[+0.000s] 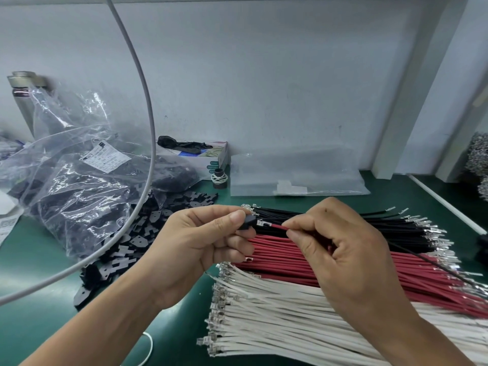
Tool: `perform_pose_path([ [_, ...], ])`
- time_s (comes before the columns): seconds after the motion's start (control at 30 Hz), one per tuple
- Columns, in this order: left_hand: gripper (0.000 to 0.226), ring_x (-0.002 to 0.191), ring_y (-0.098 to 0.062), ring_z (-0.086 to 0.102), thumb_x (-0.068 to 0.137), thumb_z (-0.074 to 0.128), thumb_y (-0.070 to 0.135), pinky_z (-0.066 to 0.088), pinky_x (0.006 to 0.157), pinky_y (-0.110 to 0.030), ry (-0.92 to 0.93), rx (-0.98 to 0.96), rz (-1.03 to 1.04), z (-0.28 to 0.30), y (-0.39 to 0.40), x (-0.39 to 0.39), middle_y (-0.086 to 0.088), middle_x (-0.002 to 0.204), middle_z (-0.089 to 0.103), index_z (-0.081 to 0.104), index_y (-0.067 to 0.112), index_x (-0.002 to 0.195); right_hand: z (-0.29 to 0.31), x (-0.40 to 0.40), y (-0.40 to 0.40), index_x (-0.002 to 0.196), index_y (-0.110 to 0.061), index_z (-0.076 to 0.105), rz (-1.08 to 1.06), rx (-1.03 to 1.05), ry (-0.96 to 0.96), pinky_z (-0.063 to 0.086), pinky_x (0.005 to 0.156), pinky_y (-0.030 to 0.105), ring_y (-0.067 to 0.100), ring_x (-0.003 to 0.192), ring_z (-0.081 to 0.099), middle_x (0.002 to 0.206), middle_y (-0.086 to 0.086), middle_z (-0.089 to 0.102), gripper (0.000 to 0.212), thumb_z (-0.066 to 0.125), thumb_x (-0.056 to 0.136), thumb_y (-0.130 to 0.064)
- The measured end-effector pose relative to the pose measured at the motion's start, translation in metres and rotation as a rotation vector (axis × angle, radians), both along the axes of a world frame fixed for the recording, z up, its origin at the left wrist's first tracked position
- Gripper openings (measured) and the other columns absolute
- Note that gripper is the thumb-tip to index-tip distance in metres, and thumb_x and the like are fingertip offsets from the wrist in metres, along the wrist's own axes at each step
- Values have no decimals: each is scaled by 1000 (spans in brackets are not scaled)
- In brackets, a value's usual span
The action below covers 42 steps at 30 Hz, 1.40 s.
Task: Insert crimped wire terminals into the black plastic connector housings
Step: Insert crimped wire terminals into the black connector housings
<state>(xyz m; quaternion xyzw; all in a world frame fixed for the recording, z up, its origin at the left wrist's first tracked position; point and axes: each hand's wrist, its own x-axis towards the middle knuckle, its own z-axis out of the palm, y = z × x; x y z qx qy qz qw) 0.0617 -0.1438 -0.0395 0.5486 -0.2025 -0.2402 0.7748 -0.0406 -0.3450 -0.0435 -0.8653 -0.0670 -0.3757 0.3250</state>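
Note:
My left hand (203,244) pinches a small black connector housing (249,222) between thumb and fingers above the green bench. My right hand (340,249) pinches a red wire (277,227) just behind its metal crimped terminal (260,223). The terminal tip sits right at the housing's open side, close to touching it. Below the hands lie three bundles of crimped wires: black wires (396,225) farthest, red wires (290,262) in the middle, white wires (264,320) nearest.
A heap of loose black housings (126,241) spills from a clear plastic bag (79,186) at the left. A grey cable (142,107) arcs across the left. A small box (200,157), a black spool (219,178) and a flat clear bag (295,178) stand by the wall.

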Motion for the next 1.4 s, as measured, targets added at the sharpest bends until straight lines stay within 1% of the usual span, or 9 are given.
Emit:
perform_pose_path([
  [0.27, 31, 68, -22, 72, 81, 85, 26, 59, 61, -26, -26, 9, 3, 1, 2, 0, -19, 88, 75, 80, 4, 102, 3, -1, 2, 97, -30, 73, -28, -120, 30, 50, 64, 25, 7, 78, 60, 87, -19, 56, 19, 55, 97, -36],
  [0.4, 26, 67, -22, 72, 81, 85, 22, 59, 61, -26, -31, 16, 7, 2, 2, 0, -18, 87, 75, 81, 5, 101, 5, -2, 4, 98, -27, 73, -38, -114, -4, 45, 65, 18, 5, 76, 58, 86, -20, 54, 21, 54, 97, -35],
  [0.5, 31, 66, -22, 71, 76, 80, 26, 58, 60, -26, -22, 13, 2, 2, 1, 0, -17, 84, 75, 81, 5, 100, 6, -2, 5, 98, -26, 73, -53, -167, -18, 51, 62, 28, 5, 74, 58, 87, -18, 55, 21, 54, 98, -35],
  [0.6, 30, 65, -21, 70, 76, 81, 25, 58, 59, -25, -24, 15, -1, 2, 2, -1, -16, 82, 74, 81, 5, 99, 8, -3, 5, 99, -27, 72, -41, -231, -4, 52, 59, 29, 4, 72, 57, 88, -18, 56, 23, 52, 100, -38],
  [0.73, 28, 63, -23, 69, 76, 87, 19, 56, 57, -25, -74, 66, 13, 3, 3, -1, -18, 81, 74, 80, 2, 98, 11, -4, 0, 99, -22, 73, -90, -470, -36, 51, 51, 29, 7, 67, 55, 87, -12, 58, 11, 66, 96, -15],
  [0.87, 30, 60, -23, 68, 73, 82, 21, 55, 54, -25, -109, 105, 49, 5, 3, -2, -19, 79, 74, 80, 1, 95, 12, -4, -2, 98, -18, 71, -160, -636, -14, 48, 45, 32, 14, 66, 54, 87, -6, 57, 30, 81, 77, 2],
  [1.07, 30, 60, -23, 67, 73, 80, 22, 56, 55, -27, -66, 79, 34, 4, -3, -9, -19, 78, 73, 80, 0, 95, 8, -3, 13, 97, -24, 67, -84, -374, 16, 48, 52, 29, 7, 65, 53, 89, -14, 55, 11, 57, 99, -22],
  [1.23, 36, 80, -33, 75, 67, 86, 21, 64, 75, -38, -453, 185, 169, 5, -4, -15, -13, 93, 79, 81, 17, 102, 4, 1, 10, 95, -31, 65, -55, -186, 98, 49, 62, 29, 6, 75, 57, 87, -18, 55, 17, 50, 103, -33],
  [1.4, 24, 56, -30, 72, 68, 83, 16, 64, 62, -37, -543, 253, 196, 4, -5, -14, -10, 73, 77, 82, 18, 91, 7, -5, 6, 87, -34, 69, -48, -203, 102, 49, 62, 27, 6, 75, 58, 81, -19, 58, 8, 64, 93, -37],
])
